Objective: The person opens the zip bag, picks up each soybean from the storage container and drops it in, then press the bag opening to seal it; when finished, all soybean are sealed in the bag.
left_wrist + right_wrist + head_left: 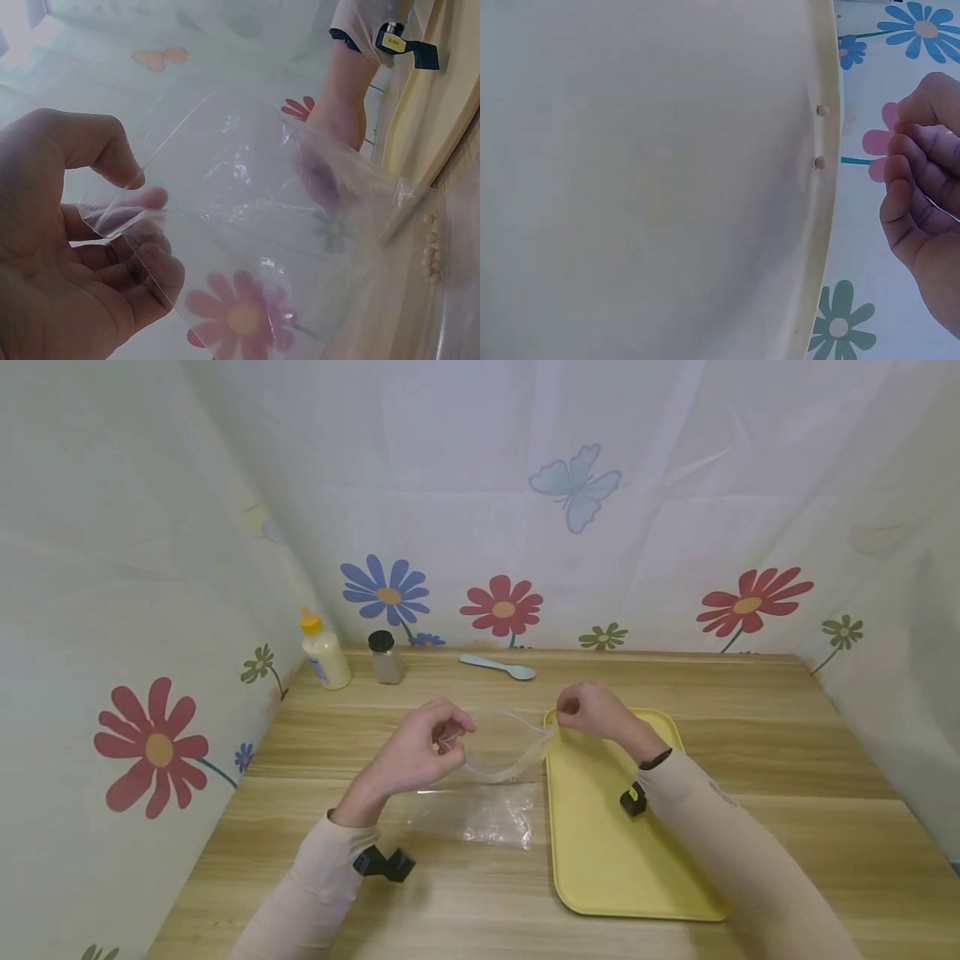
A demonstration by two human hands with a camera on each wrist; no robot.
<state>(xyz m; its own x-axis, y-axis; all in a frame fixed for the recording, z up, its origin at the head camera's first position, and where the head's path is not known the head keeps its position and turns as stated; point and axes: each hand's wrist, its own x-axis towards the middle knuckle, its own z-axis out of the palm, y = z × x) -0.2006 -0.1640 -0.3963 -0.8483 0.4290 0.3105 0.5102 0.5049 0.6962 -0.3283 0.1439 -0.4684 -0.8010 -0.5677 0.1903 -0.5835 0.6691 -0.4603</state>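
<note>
A clear plastic bag (pixel 487 818) is stretched between both hands, its mouth spread into an oval. My left hand (pixel 416 752) pinches one side of the mouth between thumb and fingers. Opposite, my right hand (pixel 596 714) pinches the other end of the rim, above the far left corner of a yellow tray (pixel 615 860). In the left wrist view, a cluster of small beige beads (pixel 432 251) shows at the bag's lower part. Two similar beads (pixel 822 110) lie along the tray's edge in the right wrist view.
At the back of the wooden table stand a glue bottle (pixel 327 658) with a yellow cap and a small black-lidded jar (pixel 386 662). A light blue spoon (pixel 495 666) lies to their right. Flower-printed curtains (pixel 645 527) border the table.
</note>
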